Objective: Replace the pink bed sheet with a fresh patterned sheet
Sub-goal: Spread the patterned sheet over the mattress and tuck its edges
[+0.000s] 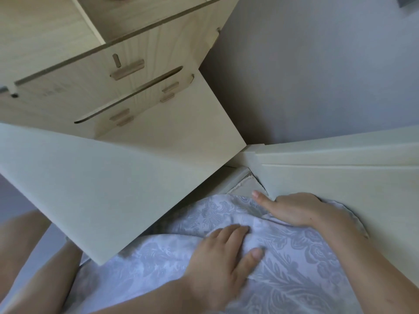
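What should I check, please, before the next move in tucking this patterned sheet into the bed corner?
1. Left hand pins the cloth: ok, it lies flat on the patterned sheet.
2. Right hand is at the edge: ok, it rests on the sheet against the side panel.
3. Right hand's hold: cannot tell, its fingers are hidden beside the panel.
4. Corner is covered: not ok, a bare patch shows beyond the sheet.
5. Sheet is smooth: not ok, folds bunch by the left hand.
6. Pink sheet is gone: cannot tell, none is in view.
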`<act>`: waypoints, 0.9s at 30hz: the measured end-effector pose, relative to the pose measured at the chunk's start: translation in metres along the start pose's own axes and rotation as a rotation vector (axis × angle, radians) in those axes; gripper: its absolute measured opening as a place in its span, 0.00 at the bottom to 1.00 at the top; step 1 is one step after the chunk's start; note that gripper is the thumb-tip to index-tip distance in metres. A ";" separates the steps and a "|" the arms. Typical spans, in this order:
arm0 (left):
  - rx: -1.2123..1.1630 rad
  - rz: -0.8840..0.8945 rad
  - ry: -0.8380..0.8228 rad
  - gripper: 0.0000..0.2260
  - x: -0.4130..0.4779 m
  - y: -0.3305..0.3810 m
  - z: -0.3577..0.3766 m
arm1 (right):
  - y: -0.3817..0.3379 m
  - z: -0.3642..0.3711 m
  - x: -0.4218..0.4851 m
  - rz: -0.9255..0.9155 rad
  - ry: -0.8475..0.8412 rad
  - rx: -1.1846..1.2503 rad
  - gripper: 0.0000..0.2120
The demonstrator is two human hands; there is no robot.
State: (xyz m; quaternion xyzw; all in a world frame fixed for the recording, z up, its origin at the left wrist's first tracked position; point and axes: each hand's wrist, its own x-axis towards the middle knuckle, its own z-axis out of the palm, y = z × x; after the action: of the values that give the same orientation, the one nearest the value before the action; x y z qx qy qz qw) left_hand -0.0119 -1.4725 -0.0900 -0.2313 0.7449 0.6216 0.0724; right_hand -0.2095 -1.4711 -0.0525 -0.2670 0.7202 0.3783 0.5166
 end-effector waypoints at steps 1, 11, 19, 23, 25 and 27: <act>-0.017 -0.049 -0.045 0.35 0.004 -0.003 0.003 | 0.000 -0.001 -0.001 0.011 0.011 0.005 0.39; -0.879 -0.756 -0.542 0.22 0.097 -0.045 0.002 | -0.007 -0.005 -0.009 -0.180 0.385 0.180 0.32; 0.235 -0.345 0.230 0.12 0.077 -0.079 0.014 | 0.011 0.073 0.005 -0.372 1.166 0.131 0.18; 0.243 -0.382 0.072 0.15 0.076 -0.095 0.019 | 0.012 0.114 -0.007 -0.109 1.449 0.398 0.15; 0.312 -0.387 0.097 0.16 0.079 -0.088 0.019 | 0.013 0.135 -0.007 -0.010 1.409 0.515 0.17; 0.280 -0.395 0.099 0.16 0.081 -0.086 0.018 | 0.013 0.142 -0.004 -0.037 1.265 0.646 0.23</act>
State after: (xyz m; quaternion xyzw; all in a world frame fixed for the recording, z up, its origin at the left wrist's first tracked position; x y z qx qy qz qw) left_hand -0.0494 -1.4859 -0.2024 -0.3905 0.7667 0.4740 0.1871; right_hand -0.1409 -1.3472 -0.0712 -0.2811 0.9536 -0.0904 0.0590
